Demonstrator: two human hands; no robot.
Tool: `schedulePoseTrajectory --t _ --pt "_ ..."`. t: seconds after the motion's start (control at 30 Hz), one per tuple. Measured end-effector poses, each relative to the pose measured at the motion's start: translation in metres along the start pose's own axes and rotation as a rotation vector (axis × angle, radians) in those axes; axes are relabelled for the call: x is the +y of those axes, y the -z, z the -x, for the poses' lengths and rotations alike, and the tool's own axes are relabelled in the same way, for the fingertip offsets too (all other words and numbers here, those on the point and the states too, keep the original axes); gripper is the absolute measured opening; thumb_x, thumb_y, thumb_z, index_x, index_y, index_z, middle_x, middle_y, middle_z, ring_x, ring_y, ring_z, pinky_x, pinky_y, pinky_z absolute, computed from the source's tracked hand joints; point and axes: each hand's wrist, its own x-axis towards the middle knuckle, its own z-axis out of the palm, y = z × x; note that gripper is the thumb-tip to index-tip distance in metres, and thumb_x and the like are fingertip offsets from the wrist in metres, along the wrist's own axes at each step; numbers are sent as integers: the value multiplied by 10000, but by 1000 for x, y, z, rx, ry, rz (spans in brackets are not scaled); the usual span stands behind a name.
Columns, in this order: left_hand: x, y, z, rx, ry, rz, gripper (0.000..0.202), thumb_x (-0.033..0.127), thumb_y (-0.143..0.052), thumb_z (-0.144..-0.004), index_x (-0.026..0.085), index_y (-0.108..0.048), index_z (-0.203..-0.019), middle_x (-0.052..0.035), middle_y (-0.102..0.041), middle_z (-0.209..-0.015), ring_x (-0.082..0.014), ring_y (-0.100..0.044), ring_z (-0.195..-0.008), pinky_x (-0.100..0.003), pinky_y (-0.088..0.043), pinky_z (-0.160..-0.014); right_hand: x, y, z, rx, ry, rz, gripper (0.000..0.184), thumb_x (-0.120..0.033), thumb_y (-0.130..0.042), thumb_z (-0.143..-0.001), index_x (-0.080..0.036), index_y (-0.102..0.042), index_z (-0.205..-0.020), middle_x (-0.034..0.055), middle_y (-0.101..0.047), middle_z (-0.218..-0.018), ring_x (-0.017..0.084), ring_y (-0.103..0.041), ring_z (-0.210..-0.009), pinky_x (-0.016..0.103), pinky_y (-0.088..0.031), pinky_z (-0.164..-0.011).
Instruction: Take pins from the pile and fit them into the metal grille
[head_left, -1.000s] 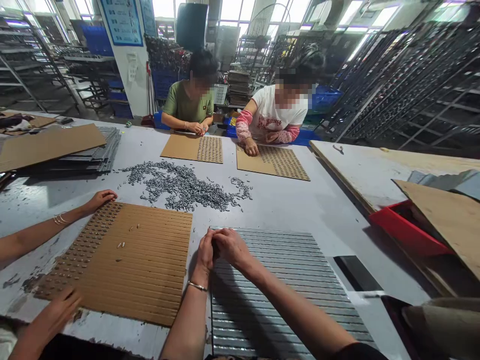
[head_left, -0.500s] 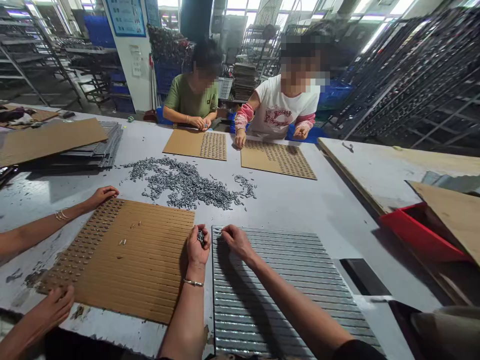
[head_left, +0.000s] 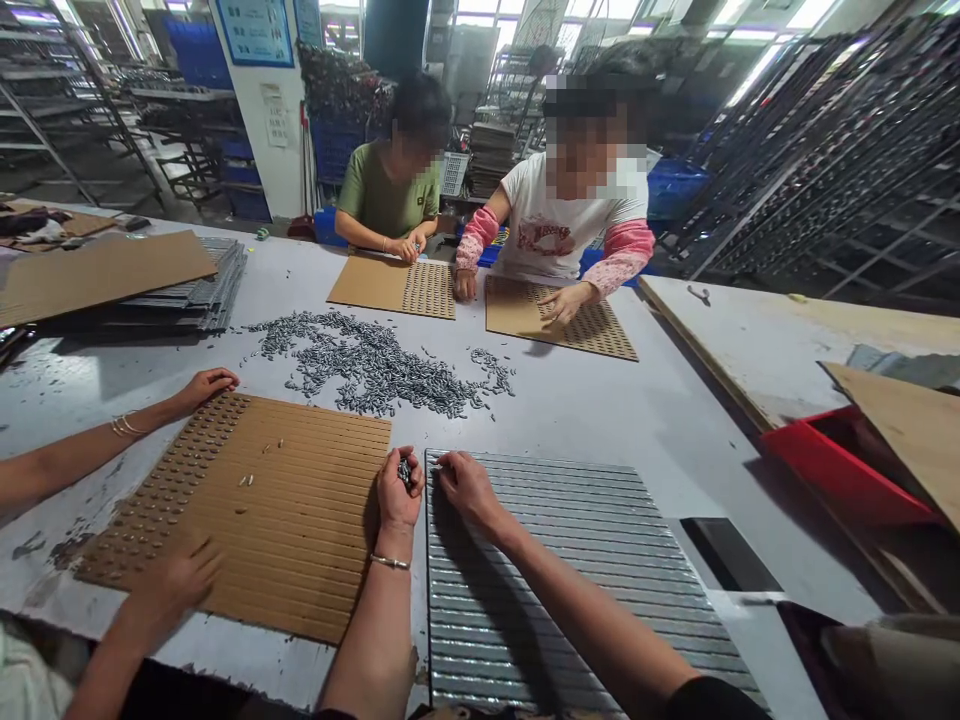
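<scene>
My left hand (head_left: 398,488) is cupped shut around a small clump of dark metal pieces, resting at the left edge of a grey ribbed tray (head_left: 570,580). My right hand (head_left: 463,482) pinches at the tray's top left corner, fingertips pressed on the first ridges; whatever it pinches is too small to make out. A loose pile of the same small grey metal pieces (head_left: 375,362) lies on the table just beyond both hands.
A co-worker's two hands (head_left: 196,385) work on a brown grooved board (head_left: 255,510) to my left. Two people across the table fill brown boards (head_left: 559,318). Stacked trays under cardboard (head_left: 112,275) sit far left; a red bin (head_left: 840,470) and wooden panels lie right.
My hands, joined together a second ago, have parted: the left now cups metal pieces, the right has dropped onto the tray's top left corner. The co-worker's near hand slid onto the brown board.
</scene>
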Motion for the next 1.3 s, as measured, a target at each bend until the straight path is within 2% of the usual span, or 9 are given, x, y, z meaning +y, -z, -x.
schedulePoseTrajectory --t 0.17,0.3,0.47,0.6,0.7,0.77,0.93,1.13,1.3 --pt "-1 2 0 -20 -8 -8 190 290 -575 -868 177 -690 -768 -10 -563 -623 -59 -371 -446 -192 -159 -428 -7 0 -3 -50 -40 68 142 -182 -533 -920 -182 -670 -881 65 -683 -879 177 -604 -831 247 -390 -730" --pt "-3 5 -2 -24 -8 -22 176 282 -570 -866 176 -693 -798 4 -546 -639 -57 -387 -447 -190 -178 -411 -11 2 -7 -126 -79 117 142 -175 -535 -921 -178 -676 -906 61 -694 -909 170 -616 -848 242 -379 -722" --pt "-3 6 -3 -15 -1 -30 202 275 -534 -878 179 -684 -782 11 -547 -647 -57 -392 -446 -188 -182 -406 -12 2 -8 -167 -62 129 126 -172 -548 -907 -180 -672 -923 61 -689 -923 168 -618 -846 241 -377 -707" --pt "-1 2 -1 -10 1 -31 216 267 -512 -885 178 -674 -774 11 -536 -640 -57 -391 -450 -195 -185 -414 -7 0 0 -132 -8 161 154 -177 -494 -923 -172 -640 -972 93 -672 -985 187 -611 -866 256 -400 -710" --pt "1 0 0 4 1 -33 225 275 -496 -889 186 -663 -769 14 -531 -635 -59 -386 -450 -201 -186 -421 2 5 6 -56 6 51 220 -123 -465 -887 -161 -624 -1035 100 -688 -985 193 -625 -883 269 -437 -747" --pt "2 0 0 12 2 -35 239 285 -474 -893 192 -659 -775 13 -539 -644 -63 -390 -456 -204 -198 -426 7 10 7 -24 -31 -94 215 -141 -479 -867 -170 -637 -1010 78 -708 -917 185 -646 -819 271 -462 -730" --pt "2 -1 -1 44 -38 -53 198 245 -479 -868 198 -665 -819 9 -564 -672 -73 -419 -482 -206 -206 -430 5 11 -1 -76 -319 -472 114 -197 -540 -802 -190 -648 -837 6 -713 -688 146 -644 -567 231 -474 -556" --pt "0 0 2 0 -107 -112 98 223 -591 -827 210 -671 -882 31 -570 -672 -60 -412 -462 -202 -183 -423 -9 -3 -7 11 -260 -246 133 -229 -576 -802 -177 -692 -761 25 -706 -699 163 -630 -658 246 -403 -609" --pt "-2 0 1 38 -143 -151 40 263 -617 -831 224 -609 -835 33 -591 -675 -66 -427 -461 -201 -197 -424 -12 -4 -9 -17 -285 -98 113 -196 -575 -820 -177 -658 -746 45 -689 -697 166 -603 -656 256 -344 -611"
